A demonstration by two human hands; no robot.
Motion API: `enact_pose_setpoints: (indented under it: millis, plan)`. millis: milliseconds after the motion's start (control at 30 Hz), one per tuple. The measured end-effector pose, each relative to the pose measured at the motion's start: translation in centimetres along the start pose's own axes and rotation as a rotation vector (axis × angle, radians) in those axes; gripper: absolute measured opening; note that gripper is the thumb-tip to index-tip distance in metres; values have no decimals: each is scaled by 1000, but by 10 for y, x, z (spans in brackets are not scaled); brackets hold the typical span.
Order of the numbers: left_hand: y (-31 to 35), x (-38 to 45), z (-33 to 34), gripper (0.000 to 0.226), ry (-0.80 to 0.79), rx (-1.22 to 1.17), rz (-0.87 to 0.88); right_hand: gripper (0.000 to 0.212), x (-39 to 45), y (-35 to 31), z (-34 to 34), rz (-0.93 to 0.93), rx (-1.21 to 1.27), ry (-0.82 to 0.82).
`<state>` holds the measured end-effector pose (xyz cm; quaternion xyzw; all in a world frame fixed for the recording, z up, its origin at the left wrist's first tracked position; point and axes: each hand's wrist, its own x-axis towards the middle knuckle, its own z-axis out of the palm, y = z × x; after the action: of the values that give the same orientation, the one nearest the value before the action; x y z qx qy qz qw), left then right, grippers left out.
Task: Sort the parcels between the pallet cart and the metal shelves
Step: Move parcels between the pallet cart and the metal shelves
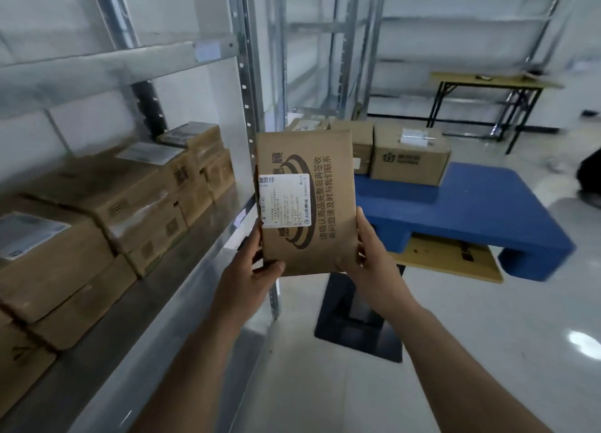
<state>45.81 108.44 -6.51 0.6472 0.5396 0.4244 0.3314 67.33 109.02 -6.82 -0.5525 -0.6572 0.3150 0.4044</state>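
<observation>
I hold a flat brown cardboard parcel point(305, 201) upright in front of me, its white shipping label facing me. My left hand point(252, 270) grips its lower left corner, thumb on the front. My right hand point(366, 253) grips its lower right edge. The metal shelf point(182, 263) runs along my left and carries several brown parcels point(107, 205) in stacks. The blue pallet cart point(487, 211) stands ahead on the right, behind the parcel, with cardboard boxes point(409, 159) at its far end.
A shelf upright point(247, 84) stands just left of the held parcel. A black stand base point(361, 322) sits on the floor under a wooden board point(448, 257). A yellow-topped folding table point(487, 81) is at the back right. More metal racks line the rear wall.
</observation>
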Motion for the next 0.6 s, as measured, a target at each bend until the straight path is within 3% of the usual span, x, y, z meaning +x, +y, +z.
enact_pose_setpoints:
  millis: [300, 600]
  plan:
    - [10, 65, 77, 73, -209, -74, 87, 85, 8, 36, -60, 90, 50, 193]
    - [41, 122, 173, 76, -294, -54, 163, 85, 35, 94, -139, 122, 64, 306]
